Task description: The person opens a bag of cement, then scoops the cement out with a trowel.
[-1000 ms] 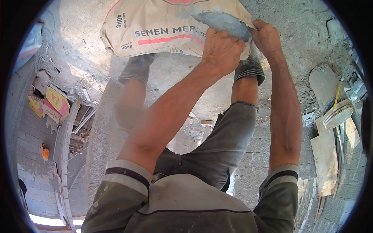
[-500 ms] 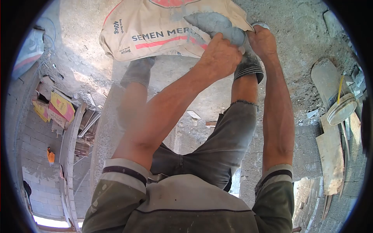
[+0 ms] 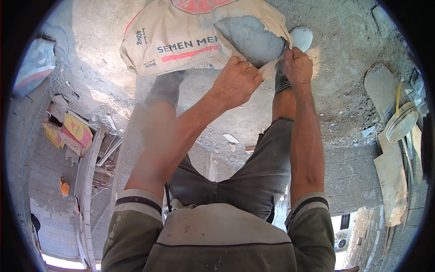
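Observation:
A brown paper cement bag (image 3: 181,38) lies on the rough floor at the top, torn open at its right side. Grey powder (image 3: 251,38) shows through the wide tear. My left hand (image 3: 238,81) is closed on the torn paper at the lower edge of the opening. The bag's right edge is gripped by my right hand (image 3: 297,68), fingers closed on the paper. A round whitish disc (image 3: 302,39) lies just beyond my right hand, partly hidden by the bag and the hand.
On the right are a round lidded bucket (image 3: 401,122), a long board (image 3: 383,88) and wooden sheets (image 3: 392,186). Another sack (image 3: 35,68) is at the far left, above yellow and pink packets (image 3: 77,129). Rubble dots the floor.
My left hand has moved left and down, pulling the paper edge with it. My right hand has moved lower. The tear is wider, showing more powder and more of the disc.

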